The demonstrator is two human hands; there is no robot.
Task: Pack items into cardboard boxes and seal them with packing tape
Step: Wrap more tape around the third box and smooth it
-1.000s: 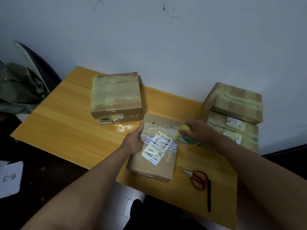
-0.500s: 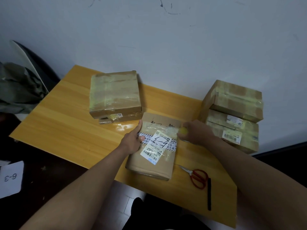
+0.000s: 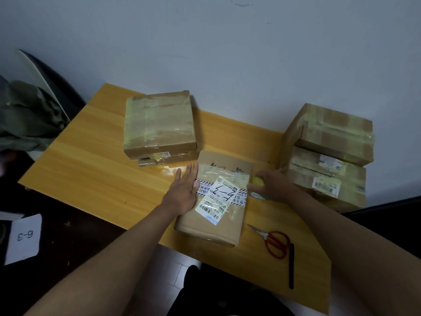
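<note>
A flat cardboard box with white labels and a strip of clear tape across its top lies at the table's front middle. My left hand rests with straight fingers against the box's left edge, thumb on the tape. At the box's right edge my right hand grips a yellow-green tape roll, which is mostly hidden under the fingers.
Two taped boxes are stacked behind the left hand, and two more stand at the right by the wall. Red scissors and a black pen lie near the front right of the wooden table. A chair with cloth is at left.
My left hand's fingers have straightened and spread along the box's left edge. My right hand with the tape roll stays at the right edge, shifted slightly.
</note>
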